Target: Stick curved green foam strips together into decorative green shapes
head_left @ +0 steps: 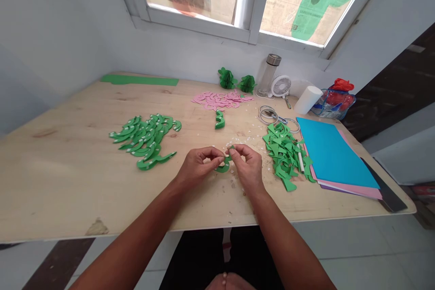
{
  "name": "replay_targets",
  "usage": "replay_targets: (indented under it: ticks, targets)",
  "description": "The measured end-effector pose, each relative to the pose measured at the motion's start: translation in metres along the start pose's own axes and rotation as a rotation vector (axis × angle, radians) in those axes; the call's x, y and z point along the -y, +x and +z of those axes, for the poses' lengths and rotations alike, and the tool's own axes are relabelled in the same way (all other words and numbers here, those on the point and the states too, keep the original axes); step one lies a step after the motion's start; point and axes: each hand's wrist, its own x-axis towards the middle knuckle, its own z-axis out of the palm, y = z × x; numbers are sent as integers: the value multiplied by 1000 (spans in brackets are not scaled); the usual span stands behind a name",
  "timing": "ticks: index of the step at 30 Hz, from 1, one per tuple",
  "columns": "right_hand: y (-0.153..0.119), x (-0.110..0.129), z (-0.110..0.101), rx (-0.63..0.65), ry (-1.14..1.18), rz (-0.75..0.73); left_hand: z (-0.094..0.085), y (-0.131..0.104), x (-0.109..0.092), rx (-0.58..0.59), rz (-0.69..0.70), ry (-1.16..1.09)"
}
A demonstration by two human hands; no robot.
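— What do we have nearest us?

— Our left hand (200, 163) and right hand (248, 165) hold a small green paper cutout (223, 168) just above the near part of the table (142, 208). On each side the grip is together, thumb and forefinger clamped on the paper.

— How do we expect it to handle?

— We judge it very light, thin and bendable, easy to crease or tear where it narrows. We'd best take it flat by its two ends, pinching softly and leaving the curved middle alone.

— Which way does it point?

— We see its long axis run aslant, from the near left towards the far right. One end points up under our right fingertips; the rounded belly bulges towards us. Our fingers hide part of the outline, so we cannot tell its full shape.

— And beyond it?

— We have green scraps (285, 158) to the right and a pile of green cutouts (146, 136) to the left. Farther off lie a small green stack (219, 120), then pink cutouts (217, 99).
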Motion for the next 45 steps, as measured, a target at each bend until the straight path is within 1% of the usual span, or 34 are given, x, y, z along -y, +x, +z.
replay_targets:
  ticks: [5,14,18,23,27,30,32,36,40,42,45]
  targets:
    - [1,-1,0,19,31,30,0,0,0,2,1,7]
    - [1,-5,-1,-37,-7,7,0,-1,0,31,-3,2]
    - [2,-7,0,7,59,3,-1,0,-1,30,-73,-140]
    - [2,-7,1,33,73,24,-5,2,1,-51,-152,-367]
    - [1,-4,1,95,66,42,-6,2,-2,-66,-211,-561]
    - [0,-1,0,162,22,7,-6,2,-6,-81,-245,-658]
    - [0,1,0,179,-18,-29,-6,2,-7,-96,-256,-690]
    - [-2,5,0,177,-106,-125,-6,3,-7,-115,-264,-701]
    - [-5,6,3,169,-252,-224,-5,3,-6,-122,-263,-701]
    - [-5,5,4,156,-315,-251,-5,2,-7,-120,-261,-699]
    - [-6,4,4,145,-349,-264,-5,2,-7,-105,-262,-704]
